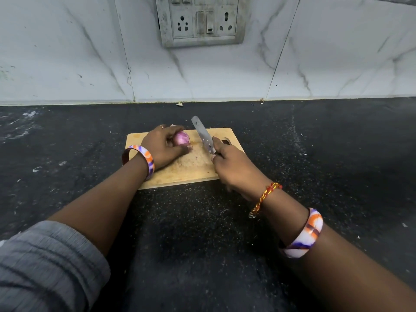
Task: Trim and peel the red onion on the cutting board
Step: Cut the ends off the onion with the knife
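Sleeve point(45, 262) nearest; left hand point(165, 146) clasps the onion point(182, 138) on the board point(193, 163), right hand point(227, 163) grips the knife point(203, 136) beside it. Round, slippery skin: hold its sides firmly.

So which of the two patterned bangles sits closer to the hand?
The bangle on the left wrist, next to the left hand holding the red onion. The bangle on the right arm sits further up the forearm, behind a braided thread.

One camera only is giving the view: it is sitting on the person's head, looking forward and down. It is facing the tiled wall point(67, 52) with the socket panel point(200, 19), taking in the dark table point(202, 221) widely, and both forearms are reaching away from it.
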The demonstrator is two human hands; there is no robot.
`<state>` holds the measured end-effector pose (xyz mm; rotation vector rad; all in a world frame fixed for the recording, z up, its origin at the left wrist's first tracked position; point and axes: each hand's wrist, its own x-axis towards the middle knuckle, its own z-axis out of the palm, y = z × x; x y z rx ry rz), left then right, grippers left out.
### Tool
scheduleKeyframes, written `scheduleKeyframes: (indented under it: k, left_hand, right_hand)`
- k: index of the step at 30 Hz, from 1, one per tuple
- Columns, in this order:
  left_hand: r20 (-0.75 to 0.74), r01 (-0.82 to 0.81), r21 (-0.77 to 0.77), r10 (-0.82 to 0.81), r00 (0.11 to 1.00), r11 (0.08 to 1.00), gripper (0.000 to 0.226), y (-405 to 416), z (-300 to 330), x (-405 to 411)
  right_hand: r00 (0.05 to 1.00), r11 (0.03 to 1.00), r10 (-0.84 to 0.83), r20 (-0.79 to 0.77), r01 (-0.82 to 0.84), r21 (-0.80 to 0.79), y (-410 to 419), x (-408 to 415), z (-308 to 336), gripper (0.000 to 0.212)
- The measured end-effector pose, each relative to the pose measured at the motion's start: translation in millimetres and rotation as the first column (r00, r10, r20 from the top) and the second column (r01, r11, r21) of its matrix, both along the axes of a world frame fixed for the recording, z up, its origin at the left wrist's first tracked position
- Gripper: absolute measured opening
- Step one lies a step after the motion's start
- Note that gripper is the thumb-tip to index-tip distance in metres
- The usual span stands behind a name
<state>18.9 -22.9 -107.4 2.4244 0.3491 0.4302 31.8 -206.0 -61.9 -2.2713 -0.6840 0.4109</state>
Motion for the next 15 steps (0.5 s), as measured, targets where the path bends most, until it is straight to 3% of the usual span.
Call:
scheduleKeyframes:
  k: [5,15]
  left_hand:
    - [0.052,-0.03,-0.128,0.037,0.998,0.991,0.055,2,0,-2]
    - [0.078,-0.061,-0.222,0.08,0.994,0.973,0.056,-1,4,-2]
  right_hand:
    - [0.999,0.999,0.046,-0.017,-0.046,-0.002,6,-8,-7,0.055]
    - [0.993,0.993,0.119,0.027,-0.118,-0.022,6,-8,-8,0.054]
